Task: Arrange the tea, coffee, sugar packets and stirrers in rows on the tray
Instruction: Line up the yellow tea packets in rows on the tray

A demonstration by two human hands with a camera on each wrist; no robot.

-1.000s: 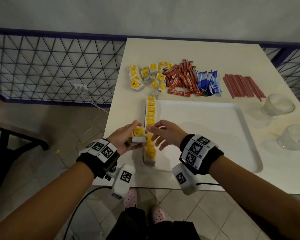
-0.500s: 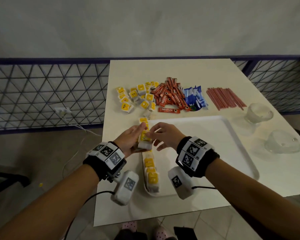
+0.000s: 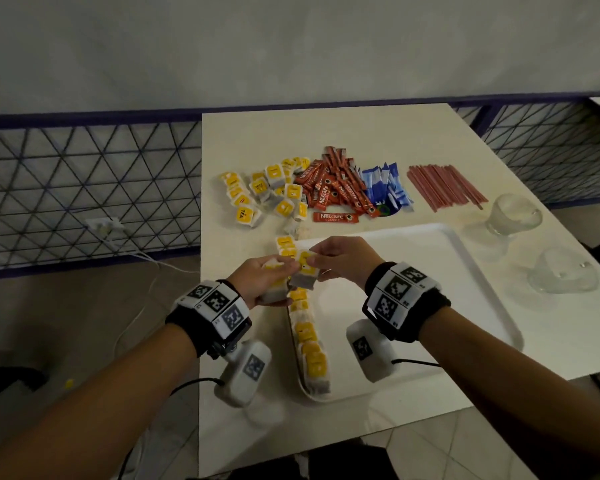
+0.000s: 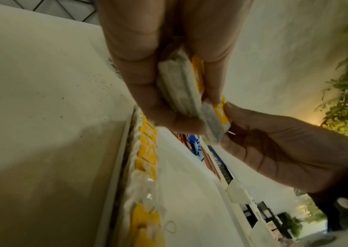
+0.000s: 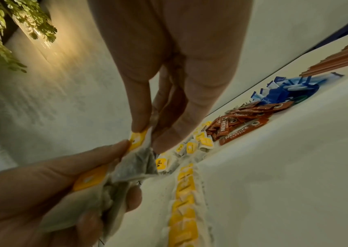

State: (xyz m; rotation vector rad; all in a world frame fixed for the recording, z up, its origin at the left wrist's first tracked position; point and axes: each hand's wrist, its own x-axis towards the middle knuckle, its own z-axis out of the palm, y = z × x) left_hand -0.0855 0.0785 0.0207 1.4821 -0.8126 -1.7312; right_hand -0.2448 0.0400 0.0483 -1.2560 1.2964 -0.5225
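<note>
My left hand (image 3: 269, 277) gripped a small stack of tea bags (image 4: 179, 85) while my right hand (image 3: 343, 259) pinched one tea bag (image 3: 303, 268) off it above the tray (image 3: 430, 271), next needing placement in the tea row (image 3: 309, 341), with coffee sticks (image 3: 336, 188) waiting beyond on the tabletop (image 3: 326, 133).

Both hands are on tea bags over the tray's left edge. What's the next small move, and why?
Probably: the right hand pulls the single tea bag it pinches free of the stack in the left hand and lays it into the row along the tray. The row shows bags above and below the hands, and loose tea bags still wait on the table.
</note>
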